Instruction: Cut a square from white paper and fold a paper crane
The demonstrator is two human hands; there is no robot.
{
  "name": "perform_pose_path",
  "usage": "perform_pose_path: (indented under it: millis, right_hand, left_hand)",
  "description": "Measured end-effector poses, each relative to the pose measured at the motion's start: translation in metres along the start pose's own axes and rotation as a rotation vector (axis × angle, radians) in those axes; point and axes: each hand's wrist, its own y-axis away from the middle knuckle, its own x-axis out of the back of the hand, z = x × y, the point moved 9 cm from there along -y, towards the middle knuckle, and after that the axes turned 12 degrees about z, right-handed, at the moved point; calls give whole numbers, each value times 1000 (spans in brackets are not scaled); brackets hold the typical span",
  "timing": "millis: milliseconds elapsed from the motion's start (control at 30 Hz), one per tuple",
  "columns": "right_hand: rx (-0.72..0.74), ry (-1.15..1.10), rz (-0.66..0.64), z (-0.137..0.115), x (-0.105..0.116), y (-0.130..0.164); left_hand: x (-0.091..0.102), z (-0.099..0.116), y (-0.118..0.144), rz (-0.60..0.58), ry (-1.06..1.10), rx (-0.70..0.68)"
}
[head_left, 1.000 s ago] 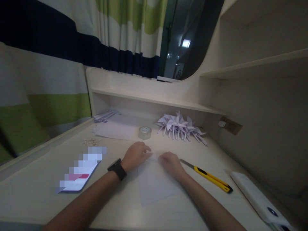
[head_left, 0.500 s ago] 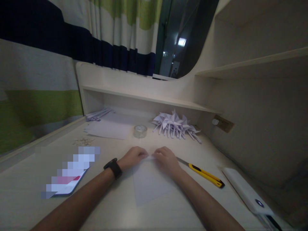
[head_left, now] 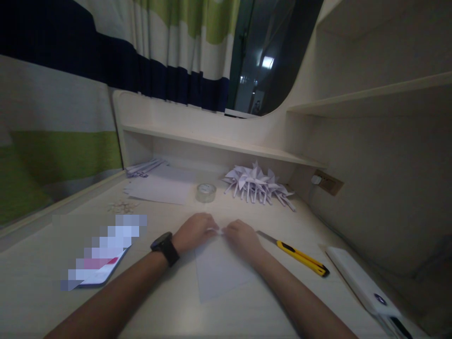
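Observation:
A white sheet of paper [head_left: 219, 270] lies flat on the pale desk [head_left: 247, 310] in front of me. My left hand [head_left: 193, 230], with a black watch on its wrist, pinches the sheet's far edge. Right beside it, my right hand [head_left: 241, 238] pinches the same far edge, the fingertips of both hands almost touching at the middle. Both hands have curled fingers resting on the paper.
A yellow utility knife [head_left: 300, 256] lies just right of my right hand. A white power bank [head_left: 363, 282] sits further right. A phone [head_left: 99, 263] lies at the left. A tape roll [head_left: 205, 192], a heap of folded paper pinwheels [head_left: 257, 184] and loose sheets [head_left: 158, 190] sit at the back under a shelf.
My two hands have drawn closer together along the sheet's far edge. The view has shifted slightly; the paper and the other things stay in place.

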Motion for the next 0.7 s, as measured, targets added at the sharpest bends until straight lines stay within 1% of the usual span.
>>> perform_pose_path:
  millis: [67,167,267,467,533,700]
  right_hand:
    - [-27,-30,-19,1,1,0]
    - [-59,-57,-47,2,4,1]
    - [-78,-51,-65,3,6,2]
    - [-75,-37,-105,3,3,1]
    - [-102,-64,-108,6,3,1]
    - [-165,-152,-95,13,6,0]
  left_hand:
    - [-2,11,2,-25,-87,-80]
    - [-4,19,4,-23,-164,-122]
    - [-6,21,6,-28,-184,-123]
    - [-8,20,8,-58,-190,-98]
    - [-8,19,8,-65,-172,-99]
    - [-7,12,5,-57,-17,-82]
